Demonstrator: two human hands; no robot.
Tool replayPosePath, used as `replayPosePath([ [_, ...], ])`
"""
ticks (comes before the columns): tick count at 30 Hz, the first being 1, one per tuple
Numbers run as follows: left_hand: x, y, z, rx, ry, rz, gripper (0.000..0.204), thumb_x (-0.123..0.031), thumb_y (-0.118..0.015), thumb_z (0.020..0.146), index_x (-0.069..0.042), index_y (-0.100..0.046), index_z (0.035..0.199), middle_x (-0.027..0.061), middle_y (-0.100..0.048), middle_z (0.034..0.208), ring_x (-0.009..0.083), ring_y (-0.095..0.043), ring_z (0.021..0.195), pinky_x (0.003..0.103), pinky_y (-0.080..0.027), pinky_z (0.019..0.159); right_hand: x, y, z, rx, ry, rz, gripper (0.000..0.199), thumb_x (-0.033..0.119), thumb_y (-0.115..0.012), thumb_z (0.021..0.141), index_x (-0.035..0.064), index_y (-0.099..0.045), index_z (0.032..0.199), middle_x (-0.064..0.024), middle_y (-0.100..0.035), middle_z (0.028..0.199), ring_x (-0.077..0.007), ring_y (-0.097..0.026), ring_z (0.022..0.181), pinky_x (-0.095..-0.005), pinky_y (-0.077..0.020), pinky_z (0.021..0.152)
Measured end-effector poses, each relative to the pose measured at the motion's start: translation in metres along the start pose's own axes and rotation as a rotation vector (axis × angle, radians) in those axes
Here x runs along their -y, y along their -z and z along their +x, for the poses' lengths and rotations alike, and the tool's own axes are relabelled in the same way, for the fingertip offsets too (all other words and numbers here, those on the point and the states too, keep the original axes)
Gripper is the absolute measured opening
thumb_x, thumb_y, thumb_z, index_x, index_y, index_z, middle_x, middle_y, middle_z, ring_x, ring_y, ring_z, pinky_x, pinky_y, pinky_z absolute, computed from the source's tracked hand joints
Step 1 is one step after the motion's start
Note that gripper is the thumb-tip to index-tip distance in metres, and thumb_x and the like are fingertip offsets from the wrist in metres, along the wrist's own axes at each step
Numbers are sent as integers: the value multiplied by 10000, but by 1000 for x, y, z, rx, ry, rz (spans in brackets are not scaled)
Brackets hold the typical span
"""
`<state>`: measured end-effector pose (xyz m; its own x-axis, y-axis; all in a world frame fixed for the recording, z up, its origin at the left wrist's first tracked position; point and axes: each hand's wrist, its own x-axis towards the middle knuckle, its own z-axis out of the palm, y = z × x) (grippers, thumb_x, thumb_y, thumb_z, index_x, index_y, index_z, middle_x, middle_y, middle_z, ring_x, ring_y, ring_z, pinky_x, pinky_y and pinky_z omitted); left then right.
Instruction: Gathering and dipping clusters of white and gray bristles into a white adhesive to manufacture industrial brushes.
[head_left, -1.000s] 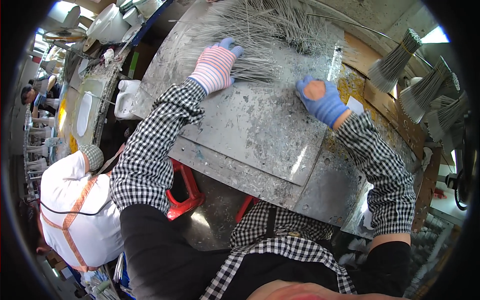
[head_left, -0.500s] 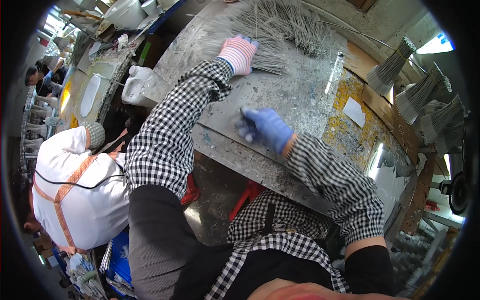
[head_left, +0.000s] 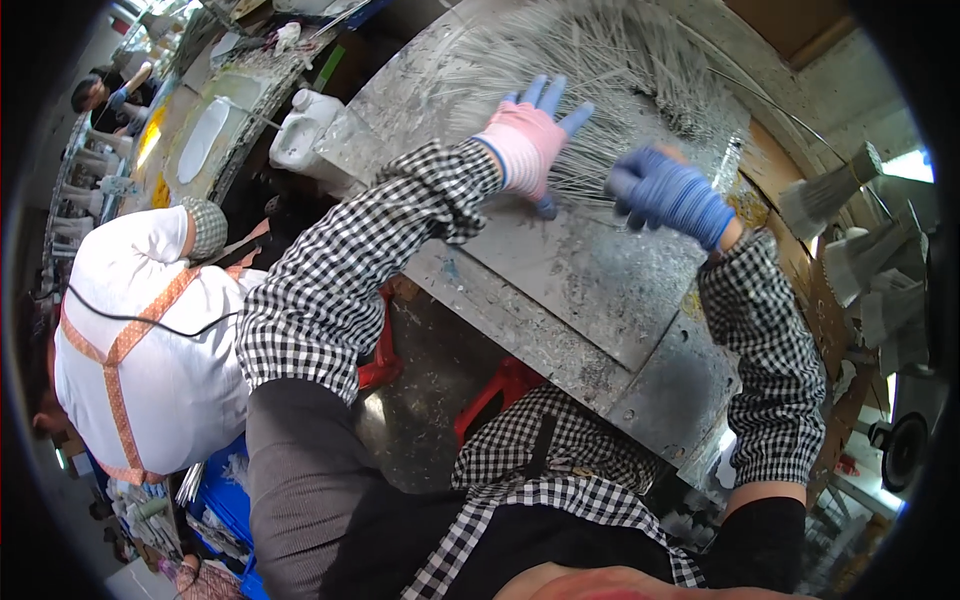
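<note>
Across the middle and upper part of the frame stretched a grey metal table (head_left: 540, 262), and on its upper part lay a broad heap of thin grey strands (head_left: 625, 70). At the lower left edge of this heap was the left hand (head_left: 524, 143), in a striped glove; its fingers were spread wide, with strands beneath and just beyond them. To the right, the right hand (head_left: 672, 195), in a blue glove, was near the heap's lower edge with its fingers curled and blurred, so I cannot tell whether it gripped something.

Half a second before, the right hand was lower, around the table's front edge, and the left fingers were closer together upon the strands. The whole view had also shifted a little.

Counting from big to small, I found one table, one person in a white shirt (head_left: 150, 350) at the left, one heap, whose strands were too many to count, at least three upright bundles (head_left: 835, 195) at the right edge, two gloved hands, and one white jug (head_left: 303, 132) in the upper left.
</note>
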<state>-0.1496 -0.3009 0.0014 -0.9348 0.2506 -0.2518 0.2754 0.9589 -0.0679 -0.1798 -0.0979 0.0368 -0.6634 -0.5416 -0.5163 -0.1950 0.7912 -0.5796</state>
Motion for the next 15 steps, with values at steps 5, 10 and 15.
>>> replayPosePath([
  [5, 26, 16, 38, 68, -18, 79, 1258, -579, -900, 616, -7, -297, 1561, 293, -303, 1597, 408, -284, 1504, 491, -271, 1221, 8, 27, 117, -524, 624, -213, 352, 312, -530, 998, 73, -669, 1216, -179, -729, 1076, -331, -702, 1005, -421, -534, 932],
  [10, 26, 9, 49, -45, 36, 19, 983, -513, -852, 697, 47, -483, 1415, 245, -567, 1384, 355, -539, 1305, 431, -448, 1102, 4, 35, 188, -367, 390, -120, 410, 364, -521, 1015, 103, -648, 1306, -157, -711, 1200, -326, -666, 1127, -408, -502, 1005],
  [15, -17, -8, 4, -80, 101, -87, 916, -464, -846, 713, 60, -495, 1378, 219, -635, 1270, 314, -616, 1191, 411, -502, 1027, -19, 30, 192, -341, 441, -632, 319, 317, -631, 954, 147, -690, 1218, -136, -725, 1135, -336, -678, 1076, -432, -533, 948],
])
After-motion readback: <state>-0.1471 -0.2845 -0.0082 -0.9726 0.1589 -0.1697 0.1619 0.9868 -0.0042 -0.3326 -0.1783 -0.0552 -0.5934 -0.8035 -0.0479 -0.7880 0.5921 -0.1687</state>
